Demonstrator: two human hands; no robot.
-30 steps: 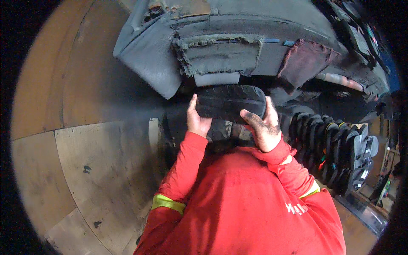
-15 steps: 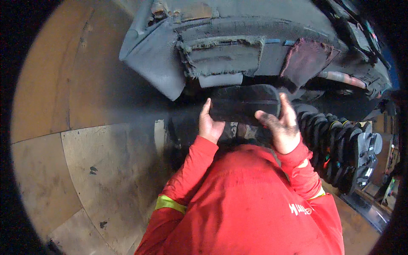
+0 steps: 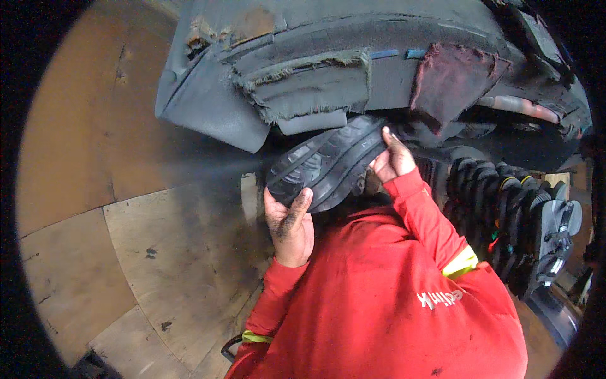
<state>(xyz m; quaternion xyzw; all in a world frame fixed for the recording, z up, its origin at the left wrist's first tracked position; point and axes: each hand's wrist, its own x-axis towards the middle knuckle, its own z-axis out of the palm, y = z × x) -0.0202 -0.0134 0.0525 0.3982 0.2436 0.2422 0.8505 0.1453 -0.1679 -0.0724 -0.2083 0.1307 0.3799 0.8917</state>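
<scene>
Between my two hands a black shoe sole [image 3: 334, 158] is held tilted, its curved, grooved face showing. My left hand [image 3: 290, 227] grips its lower left end, the thumb lying on the face and the fingers mostly hidden beneath. At the upper right end, my right hand [image 3: 392, 158] pinches the edge between thumb and fingers. The sole's far edge lies just below the front of a dust-covered grey machine housing [image 3: 208, 95]. Whether it touches anything under the housing is hidden.
A frayed grey cloth [image 3: 309, 88] and a reddish cloth [image 3: 451, 82] hang on the housing. Many black sandals [image 3: 492, 196] stand in a packed row at the right, with grey-topped sandals [image 3: 555, 227] at its end. Stained wooden panels [image 3: 177, 252] cover the left side.
The sole has gone from nearly level to slanted and now shows its grooved face. My left hand moved left and nearer me; my right hand shifted left. The view has shifted slightly too.
</scene>
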